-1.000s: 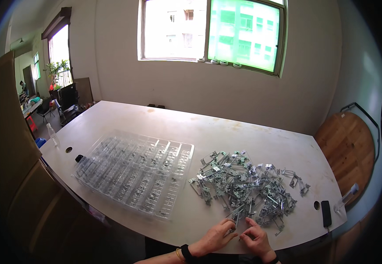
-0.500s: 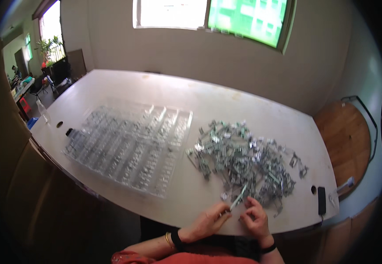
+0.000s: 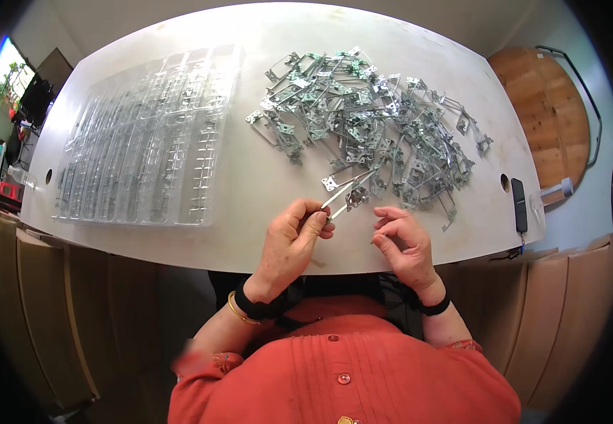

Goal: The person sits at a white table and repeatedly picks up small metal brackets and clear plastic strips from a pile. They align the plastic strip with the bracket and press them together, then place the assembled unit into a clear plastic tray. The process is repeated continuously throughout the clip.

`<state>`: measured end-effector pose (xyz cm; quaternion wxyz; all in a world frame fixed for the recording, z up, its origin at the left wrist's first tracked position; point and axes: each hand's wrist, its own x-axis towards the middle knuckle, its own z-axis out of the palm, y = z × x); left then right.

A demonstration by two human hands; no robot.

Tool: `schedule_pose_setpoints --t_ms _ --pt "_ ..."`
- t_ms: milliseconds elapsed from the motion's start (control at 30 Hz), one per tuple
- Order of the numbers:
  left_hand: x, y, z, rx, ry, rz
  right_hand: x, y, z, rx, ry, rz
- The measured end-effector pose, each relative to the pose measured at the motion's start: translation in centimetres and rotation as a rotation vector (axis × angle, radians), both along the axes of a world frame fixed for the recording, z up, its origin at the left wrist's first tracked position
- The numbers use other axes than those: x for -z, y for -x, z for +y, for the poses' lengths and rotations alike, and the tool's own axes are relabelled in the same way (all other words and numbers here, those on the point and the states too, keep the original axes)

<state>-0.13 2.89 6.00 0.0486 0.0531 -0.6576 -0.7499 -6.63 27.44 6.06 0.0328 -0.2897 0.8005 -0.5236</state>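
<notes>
My left hand (image 3: 294,237) pinches thin metal bracket parts (image 3: 347,192) by one end between thumb and fingers. Their slim rods point up and away to the right, toward the pile, with a small perforated plate on one. To the right, my right hand (image 3: 407,247) hovers over the table's near edge, fingers loosely bent and apart, with nothing visible in it. Just beyond both hands lies a large tangled heap of silvery metal brackets (image 3: 363,120), each a thin rod with punched plates. Some loose brackets at the heap's near side overlap the held ones in view.
A clear plastic compartment tray (image 3: 144,141), with metal parts in its rows, covers the left of the white table (image 3: 236,244). At the right edge lie a black oblong device (image 3: 520,205) and a cable hole (image 3: 505,184). A round wooden board (image 3: 546,113) leans beyond.
The view has tilted down toward my hands. My left hand still holds metal parts, and my right hand stays beside it, its fingers spread slightly further from the held parts.
</notes>
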Motion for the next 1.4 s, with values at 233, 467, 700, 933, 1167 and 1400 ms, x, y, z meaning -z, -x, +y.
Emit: schedule_pose_setpoints --t_ms 233,467,700,933,1167,1400 --pt "-0.4 0.4 1.2 0.012 -0.023 0.047 -0.3 -0.5 -0.3 -0.007 0.002 0.007" --pt "-0.4 0.1 1.5 -0.033 -0.083 0.121 -0.7 -0.6 0.1 -0.006 -0.008 0.039" --pt "0.0 0.1 1.5 -0.046 0.052 0.072 -0.8 -0.8 -0.3 0.018 0.028 0.063" --pt "0.5 -0.1 2.5 -0.05 0.318 0.138 -0.5 -0.6 -0.6 0.042 0.026 0.073" --pt "0.8 -0.1 2.8 -0.086 0.349 0.156 -0.1 -0.6 -0.9 0.068 0.057 -0.015" --pt "0.6 -0.1 3.0 -0.061 0.391 0.168 -0.2 -0.4 -1.3 0.057 0.083 -0.018"
